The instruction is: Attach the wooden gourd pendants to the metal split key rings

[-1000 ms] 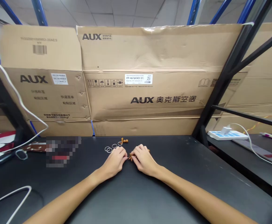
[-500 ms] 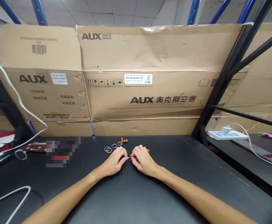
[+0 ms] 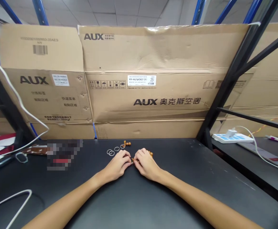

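Pinching in toward each other at the middle of the bench, the left hand (image 3: 118, 164) and right hand (image 3: 146, 163) meet fingertip to fingertip on a small brown wooden bead charm (image 3: 150, 154). The right hand is closed around most of it, with a bead or two showing past its far knuckles. The left hand's thumb and forefinger are clamped on its end. Whether a ring is also between them is too small to tell. Both wrists rest on the matte black table top (image 3: 139, 197).

Just beyond the left hand lie a few thin silver metal rings (image 3: 110, 152), loose and flat. A second bead charm (image 3: 126, 144) lies a little farther off.

The grip looks like the weak point. The piece is tiny and held only at the fingertips, so a slip could send beads rolling, and a sliding left wrist could scatter the rings.

Room is generous. Bare table runs near and right of the forearms. The far edge is closed off by tan cardboard cartons (image 3: 153, 73), so nothing can roll off there. A looped white cable (image 3: 15, 198) lies at near left, and a white power strip (image 3: 232, 138) sits on the neighbouring bench to the right, both well apart from the hands.
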`<state>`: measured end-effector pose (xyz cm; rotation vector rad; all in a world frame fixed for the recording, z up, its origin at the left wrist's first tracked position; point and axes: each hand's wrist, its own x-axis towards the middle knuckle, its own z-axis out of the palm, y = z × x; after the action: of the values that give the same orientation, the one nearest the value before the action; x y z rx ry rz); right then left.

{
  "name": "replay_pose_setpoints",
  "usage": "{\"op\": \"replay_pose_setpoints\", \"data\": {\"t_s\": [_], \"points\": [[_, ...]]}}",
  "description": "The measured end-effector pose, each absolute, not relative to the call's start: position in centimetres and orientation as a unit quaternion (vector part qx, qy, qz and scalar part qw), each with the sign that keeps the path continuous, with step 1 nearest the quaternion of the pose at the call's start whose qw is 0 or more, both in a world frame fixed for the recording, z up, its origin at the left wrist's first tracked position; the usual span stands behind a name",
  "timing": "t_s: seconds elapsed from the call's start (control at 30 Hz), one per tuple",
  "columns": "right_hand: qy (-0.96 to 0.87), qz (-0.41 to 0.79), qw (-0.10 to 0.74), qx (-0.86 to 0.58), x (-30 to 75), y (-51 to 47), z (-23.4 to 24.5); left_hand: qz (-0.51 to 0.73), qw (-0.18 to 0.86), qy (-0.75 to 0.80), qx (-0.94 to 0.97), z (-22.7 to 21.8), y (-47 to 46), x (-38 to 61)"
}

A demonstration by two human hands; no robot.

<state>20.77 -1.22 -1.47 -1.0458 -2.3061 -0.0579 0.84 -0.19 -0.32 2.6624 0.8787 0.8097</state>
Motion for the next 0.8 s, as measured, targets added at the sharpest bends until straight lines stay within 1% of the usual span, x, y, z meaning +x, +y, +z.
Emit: {"op": "replay_pose_setpoints", "data": {"t_s": [0.1, 0.3, 0.5, 0.67, 0.8], "points": [[-0.857, -0.027, 0.305, -0.415, 20.77, -1.08, -1.60, 0.276, 0.095, 0.301, 0.908, -0.10, -0.50, 0.86], [-0.876, 0.007, 0.312, -0.368, 20.76, -1.32, -1.44, 0.281, 0.056, 0.305, 0.908, -0.23, -0.55, 0.92], [-0.856, 0.000, 0.329, -0.399, 20.78, -1.25, -1.42, 0.282, 0.031, 0.307, 0.908, -0.46, -0.36, 0.91], [-0.869, 0.027, 0.337, -0.362, 20.82, -1.52, -1.12, 0.285, 0.016, 0.311, 0.907, -0.46, -0.43, 0.96], [-0.851, 0.012, 0.337, -0.401, 20.82, -1.40, -1.19, 0.285, 0.006, 0.298, 0.911, -0.38, -0.27, 0.89]]}}
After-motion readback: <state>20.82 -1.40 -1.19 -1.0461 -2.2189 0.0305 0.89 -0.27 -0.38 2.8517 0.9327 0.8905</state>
